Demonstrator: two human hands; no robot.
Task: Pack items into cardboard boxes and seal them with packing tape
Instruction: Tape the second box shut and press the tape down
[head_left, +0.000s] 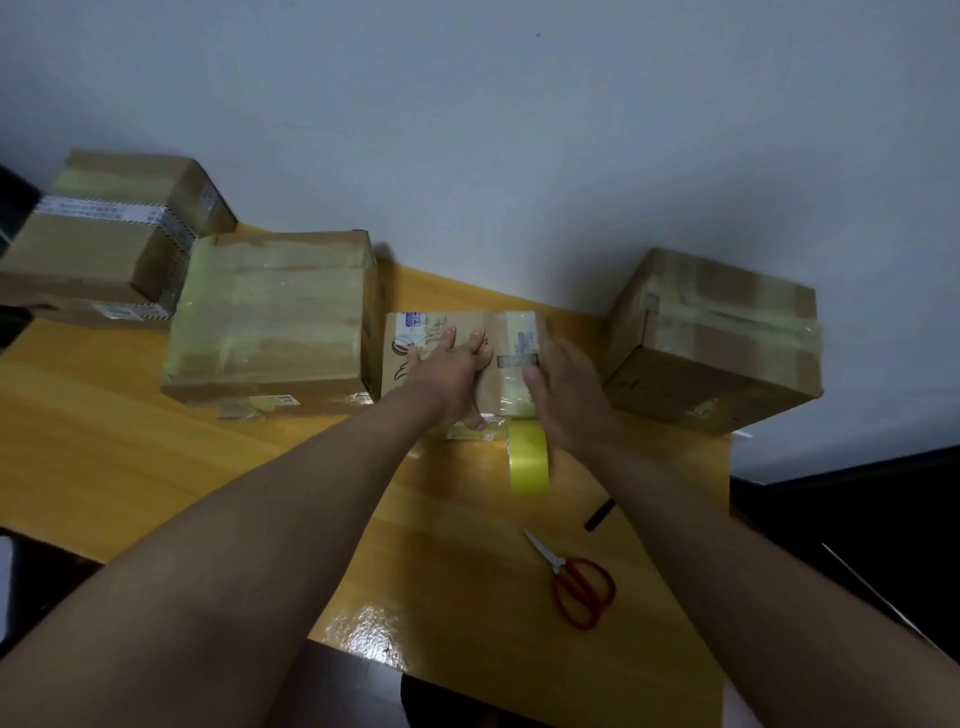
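Note:
A small flat cardboard box (498, 332) lies in the middle of the yellow table (156, 467), with a strip of yellowish tape across its right part. My left hand (452, 374) lies flat on the box top, fingers spread. My right hand (566, 389) presses on the taped strip at the box's right side; it is blurred. A yellow tape roll (529, 457) stands on edge just in front of the box, its tape running up onto it.
A large taped box (275, 317) stands left of the small one, two stacked boxes (104, 244) sit at the far left, and another taped box (711, 343) is at the right. Red-handled scissors (576, 582) and a dark pen-like object (600, 514) lie near the table's front right.

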